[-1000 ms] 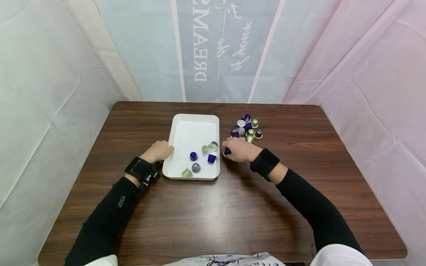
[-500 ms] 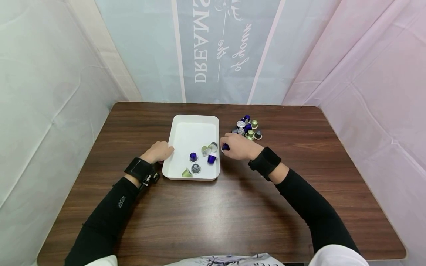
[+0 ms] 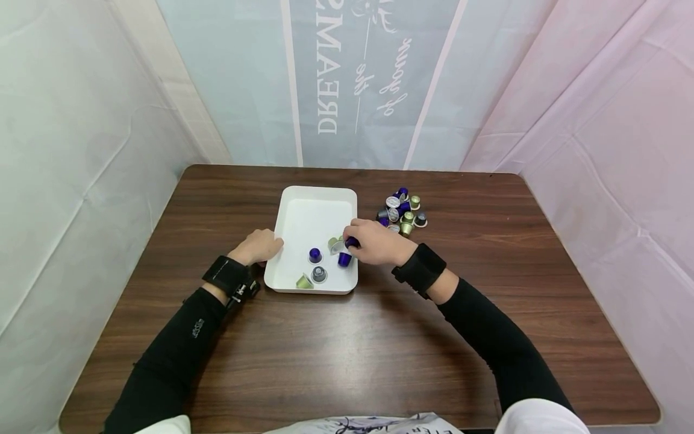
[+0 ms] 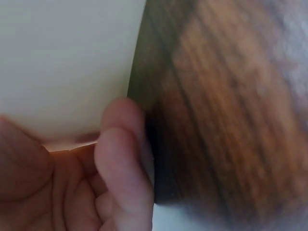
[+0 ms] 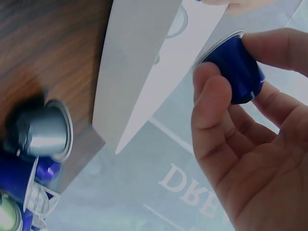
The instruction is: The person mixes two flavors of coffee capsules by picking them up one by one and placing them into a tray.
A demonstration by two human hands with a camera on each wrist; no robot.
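My right hand (image 3: 381, 242) pinches a dark blue coffee capsule (image 5: 237, 70) between thumb and fingers, over the right rim of the white tray (image 3: 314, 211). In the right wrist view the capsule's silver-rimmed edge faces the tray. Inside the tray lie several capsules, among them a blue one (image 3: 315, 255), a grey one (image 3: 319, 274) and a green one (image 3: 304, 281); my right hand partly covers some. My left hand (image 3: 257, 247) grips the tray's left edge, its curled fingertips (image 4: 120, 156) against the wall in the left wrist view.
To the right of the tray, a pile of blue, green and grey capsules (image 3: 402, 208) lies on the brown wooden table (image 3: 347, 355). Behind the table hangs a pale blue cloth (image 3: 244, 78) with lettering. White cloth walls (image 3: 81, 181) flank the table.
My right hand has lifted the blue capsule from the table beside the tray and moved left over the tray's right rim. My left hand stays on the tray edge.
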